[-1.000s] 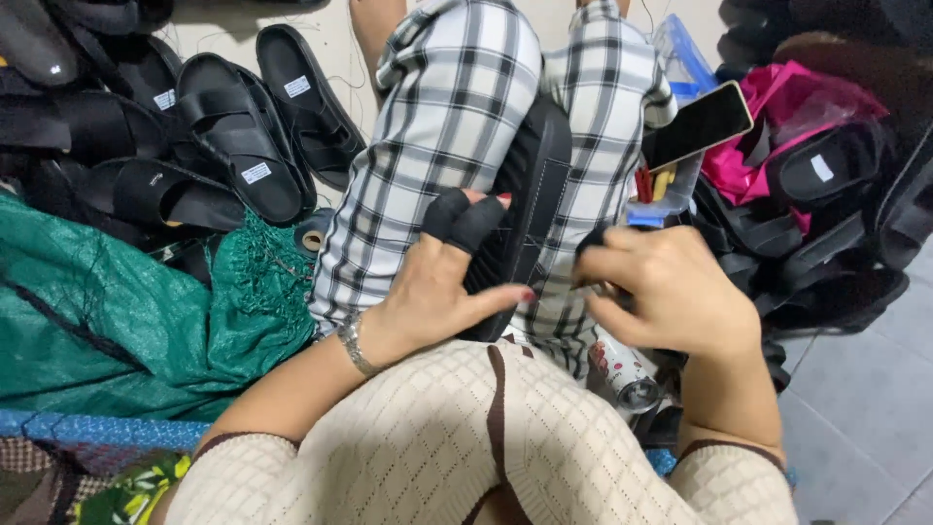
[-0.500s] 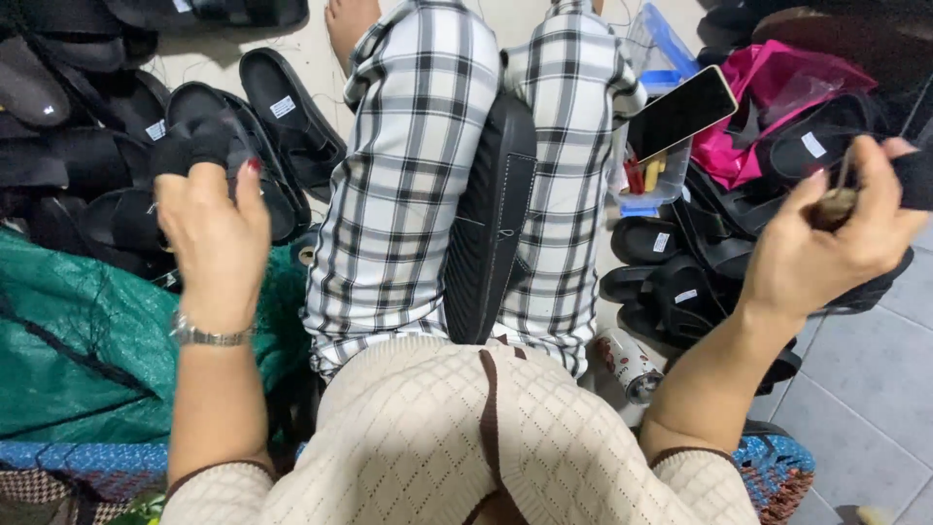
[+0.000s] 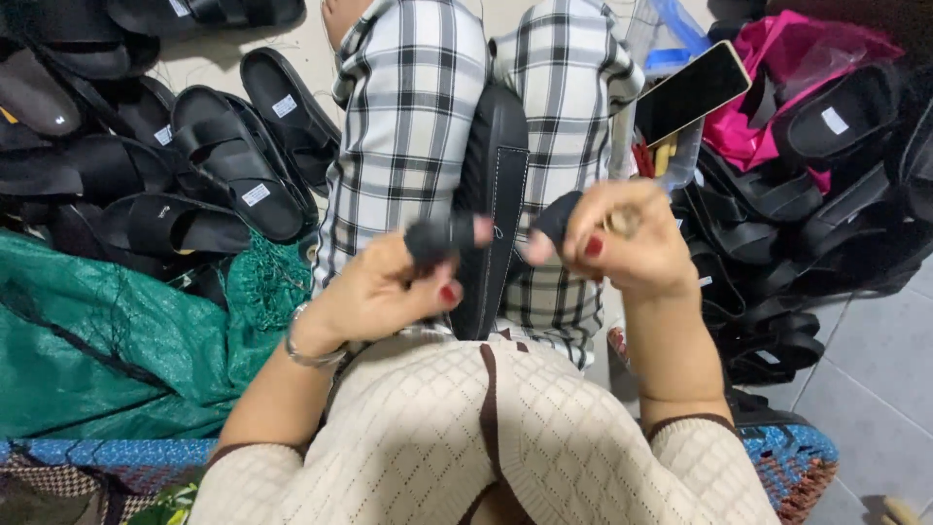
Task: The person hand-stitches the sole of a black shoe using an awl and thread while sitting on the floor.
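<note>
Two hands worked above one black sole (image 3: pixel 494 194) on the lap: left hand (image 3: pixel 384 287) pinched one black strap (image 3: pixel 432 238), right hand (image 3: pixel 622 238) gripped another black strap piece (image 3: pixel 556 216)

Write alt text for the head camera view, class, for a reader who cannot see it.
Two hands, left hand and right hand, each pinch a small black strap piece above a black sandal sole resting between checked trouser legs. Black sandals lie piled at both sides, beside a green net bag.

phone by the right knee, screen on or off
Off, as far as shows: the phone lies tilted on the clutter beside the checked trousers, face up, its screen plain black and unlit.
</note>
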